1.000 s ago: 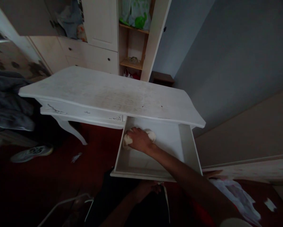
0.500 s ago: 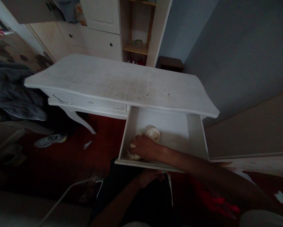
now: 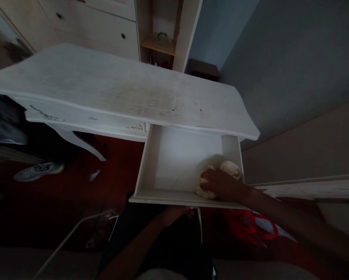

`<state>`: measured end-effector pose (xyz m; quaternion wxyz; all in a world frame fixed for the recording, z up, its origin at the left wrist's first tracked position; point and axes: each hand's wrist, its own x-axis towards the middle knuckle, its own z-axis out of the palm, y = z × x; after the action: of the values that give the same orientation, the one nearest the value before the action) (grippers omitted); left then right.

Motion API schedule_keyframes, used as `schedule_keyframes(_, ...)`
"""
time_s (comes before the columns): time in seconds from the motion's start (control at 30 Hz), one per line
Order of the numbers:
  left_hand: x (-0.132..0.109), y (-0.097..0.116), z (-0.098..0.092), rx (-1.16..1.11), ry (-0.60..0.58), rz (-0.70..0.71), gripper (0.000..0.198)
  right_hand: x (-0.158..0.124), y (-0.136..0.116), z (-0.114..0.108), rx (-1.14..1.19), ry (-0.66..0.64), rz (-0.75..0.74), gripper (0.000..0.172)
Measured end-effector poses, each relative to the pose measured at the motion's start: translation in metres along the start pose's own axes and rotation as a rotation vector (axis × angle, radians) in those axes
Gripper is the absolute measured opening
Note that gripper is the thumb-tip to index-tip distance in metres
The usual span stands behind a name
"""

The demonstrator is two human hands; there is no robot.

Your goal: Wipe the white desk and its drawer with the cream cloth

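A white drawer [image 3: 174, 155] stands pulled out from the right part of a white desk [image 3: 127, 89], whose top has dark smudges. Inside it, at the front right, my right hand [image 3: 218, 182] is closed on a cream cloth [image 3: 206, 191] that is bunched against the drawer floor. Part of the cream cloth [image 3: 231, 169] bulges out beyond the hand, near the drawer's right wall. Just below the drawer front, my left hand [image 3: 178, 213] rests over my dark-clothed lap, its fingers partly hidden in shadow.
Behind the desk are a white cabinet [image 3: 104, 35] and a brown box [image 3: 205, 69]. On the red floor lie a grey shoe [image 3: 38, 171] at the left and a red bag [image 3: 244, 225] under the right arm. A thin white bar [image 3: 75, 229] rises at the lower left.
My right hand and the cream cloth have moved from the left side of the drawer to its right side. The view has shifted, so the desk appears further left and higher.
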<state>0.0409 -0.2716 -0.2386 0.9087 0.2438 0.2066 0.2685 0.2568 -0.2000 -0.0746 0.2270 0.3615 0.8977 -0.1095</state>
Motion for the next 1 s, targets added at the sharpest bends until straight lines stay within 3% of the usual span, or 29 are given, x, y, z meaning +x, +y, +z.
schedule_keyframes(0.17, 0.000, -0.002, -0.005, -0.007, 0.009, -0.012, 0.037, -0.016, 0.011, 0.008, -0.039, -0.060, 0.084, 0.024)
schedule_keyframes(0.3, 0.001, -0.004, -0.006, -0.014, 0.009, -0.009, 0.035, -0.017, 0.008, 0.002, -0.083, -0.073, 0.216, 0.026)
schedule_keyframes(0.5, 0.002, -0.001, -0.003, -0.018, -0.002, 0.019, 0.035, -0.002, 0.010, -0.012, -0.137, 0.037, 0.524, 0.030)
schedule_keyframes(0.6, 0.004, -0.002, -0.003, -0.003, -0.008, 0.036, 0.038, 0.011, 0.024, -0.015, -0.152, 0.135, 0.646, 0.033)
schedule_keyframes(0.73, 0.005, -0.005, -0.005, 0.002, 0.004, 0.034, 0.037, 0.030, 0.052, -0.022, -0.128, 0.265, 0.722, 0.056)
schedule_keyframes(0.9, 0.004, -0.004, -0.006, -0.001, 0.005, 0.046, 0.035, 0.049, 0.082, -0.034, -0.042, 0.316, 0.790, 0.055)
schedule_keyframes(1.0, 0.003, -0.003, -0.007, 0.004, -0.005, 0.040, 0.038, 0.053, 0.092, -0.035, 0.046, 0.333, 0.752, 0.059)
